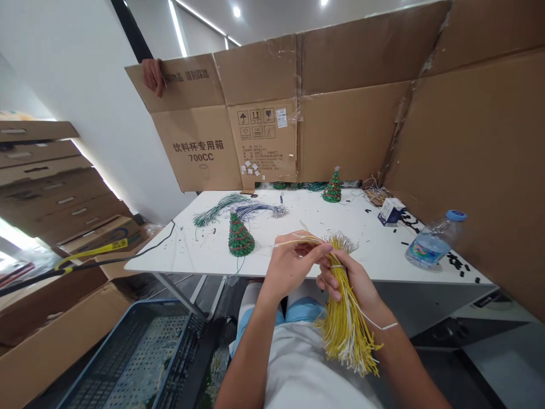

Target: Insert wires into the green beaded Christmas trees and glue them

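We sat at a littered white table (200, 250), walled by tall cardboard (353, 136) under bright ceiling lights (176, 25). Our right hand (356, 277) curled closed around a yellow wire bundle (347, 324) at the near edge, while our left hand (289, 267) pinched strands (313, 240) near its upper end. Its long axis ran toward us, pale tips away, splayed yellow ends hanging down, slightly rightward

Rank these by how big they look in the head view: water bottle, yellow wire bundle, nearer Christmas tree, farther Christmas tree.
1. Yellow wire bundle
2. Water bottle
3. Nearer Christmas tree
4. Farther Christmas tree
Distance shrinks the last, so true sizes may differ.
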`<state>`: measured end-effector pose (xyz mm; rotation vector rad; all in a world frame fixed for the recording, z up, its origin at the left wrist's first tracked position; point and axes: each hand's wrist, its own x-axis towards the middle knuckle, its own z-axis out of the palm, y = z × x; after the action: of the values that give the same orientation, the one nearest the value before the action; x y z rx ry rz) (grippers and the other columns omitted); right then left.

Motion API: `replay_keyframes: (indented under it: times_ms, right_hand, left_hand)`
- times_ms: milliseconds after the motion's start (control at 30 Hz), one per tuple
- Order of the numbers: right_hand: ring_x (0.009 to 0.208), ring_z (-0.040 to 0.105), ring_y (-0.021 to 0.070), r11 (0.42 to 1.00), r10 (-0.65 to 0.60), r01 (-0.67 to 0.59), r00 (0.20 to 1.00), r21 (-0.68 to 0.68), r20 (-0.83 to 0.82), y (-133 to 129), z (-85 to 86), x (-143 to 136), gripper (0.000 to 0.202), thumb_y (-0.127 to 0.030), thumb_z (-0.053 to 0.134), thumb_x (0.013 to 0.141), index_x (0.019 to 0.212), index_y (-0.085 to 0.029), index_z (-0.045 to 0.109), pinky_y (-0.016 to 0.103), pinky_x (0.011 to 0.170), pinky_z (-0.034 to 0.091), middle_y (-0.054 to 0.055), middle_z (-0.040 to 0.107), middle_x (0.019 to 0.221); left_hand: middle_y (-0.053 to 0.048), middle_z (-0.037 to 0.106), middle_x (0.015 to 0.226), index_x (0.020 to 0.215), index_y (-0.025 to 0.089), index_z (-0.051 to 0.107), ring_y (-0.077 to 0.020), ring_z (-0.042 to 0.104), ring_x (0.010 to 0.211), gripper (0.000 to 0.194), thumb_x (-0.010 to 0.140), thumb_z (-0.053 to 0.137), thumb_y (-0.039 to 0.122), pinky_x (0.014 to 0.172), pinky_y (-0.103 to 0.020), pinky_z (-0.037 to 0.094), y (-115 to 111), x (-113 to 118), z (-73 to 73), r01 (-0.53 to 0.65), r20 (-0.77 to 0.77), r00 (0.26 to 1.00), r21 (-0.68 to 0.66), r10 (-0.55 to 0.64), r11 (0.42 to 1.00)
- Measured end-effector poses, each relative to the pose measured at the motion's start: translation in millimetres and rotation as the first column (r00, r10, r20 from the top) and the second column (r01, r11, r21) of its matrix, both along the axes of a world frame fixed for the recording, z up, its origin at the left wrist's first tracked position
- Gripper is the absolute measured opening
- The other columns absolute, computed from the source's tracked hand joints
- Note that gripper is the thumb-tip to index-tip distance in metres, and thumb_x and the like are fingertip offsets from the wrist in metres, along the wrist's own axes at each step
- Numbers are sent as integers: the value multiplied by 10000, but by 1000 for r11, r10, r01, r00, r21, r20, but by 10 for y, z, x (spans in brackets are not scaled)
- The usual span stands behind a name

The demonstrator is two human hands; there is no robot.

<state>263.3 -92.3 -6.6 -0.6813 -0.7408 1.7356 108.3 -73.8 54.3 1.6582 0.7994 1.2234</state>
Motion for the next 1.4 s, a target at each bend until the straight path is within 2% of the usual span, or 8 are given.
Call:
replay_keyframes:
  times_ms: [100,267,533,767,933,1033,1233,1400]
  right_hand:
    - [326,483,88,994,-103,100,988,37,112,23,-42,-18,489,-637,804,854,667,-202,684,259,539,535,-51,529,428]
    - [338,523,134,968,-250,236,932,81,261,30,-50,-29,541,-657,813,850,587,-218,637,252,360,361,-12,543,406]
    - [324,515,129,973,-229,211,912,90,341,34,-13,-6,616,-748,783,869,603,-220,609,235,361,419,-19,534,397]
    - [325,509,110,989,-147,129,923,75,356,28,-16,-22,671,-821,754,866,629,-211,604,207,357,412,-23,540,400]
    - [330,520,116,994,-111,96,918,58,379,17,-40,-56,669,-845,782,817,668,-213,618,210,340,388,-32,556,417]
    - [324,507,100,994,-83,48,918,100,388,-14,-57,-65,670,-822,760,862,636,-215,588,215,384,421,-40,540,410]
    - [310,465,81,995,-24,-11,939,100,344,-20,-104,-61,636,-772,767,893,637,-217,594,252,510,521,-64,515,389]
    - [315,457,70,987,-88,43,949,153,304,12,-77,-14,628,-665,861,871,538,-218,571,273,575,548,-66,488,387]
  left_hand:
    - [-50,775,794,843,204,840,-190,773,696,383,952,828,571,607,-267,618,-14,0,-30,-81,-34,996,107,85,991]
    - [-37,766,785,908,241,869,-168,749,682,326,1023,764,528,629,-267,590,1,-9,-53,-143,-72,981,344,178,928]
    - [-13,764,723,852,214,851,-135,745,604,306,1014,797,467,613,-241,591,47,38,-28,-260,-5,959,398,285,880]
    - [13,782,736,866,233,851,-130,749,630,195,1027,798,329,632,-251,570,92,-5,-22,-458,80,872,478,482,749]
    - [21,802,733,852,254,854,-147,763,656,194,1025,798,323,697,-276,590,112,-32,-56,-523,127,832,504,540,687]
    - [9,811,744,842,243,855,-159,771,651,205,1005,815,361,718,-288,624,154,-74,-69,-590,174,794,451,582,670]
    - [-3,814,773,900,201,865,-149,764,593,236,921,883,436,614,-257,647,255,-285,-18,-792,398,596,145,697,594]
    - [-15,814,753,926,185,881,-146,769,599,283,899,895,466,634,-252,671,260,-397,11,-773,452,584,54,674,633]
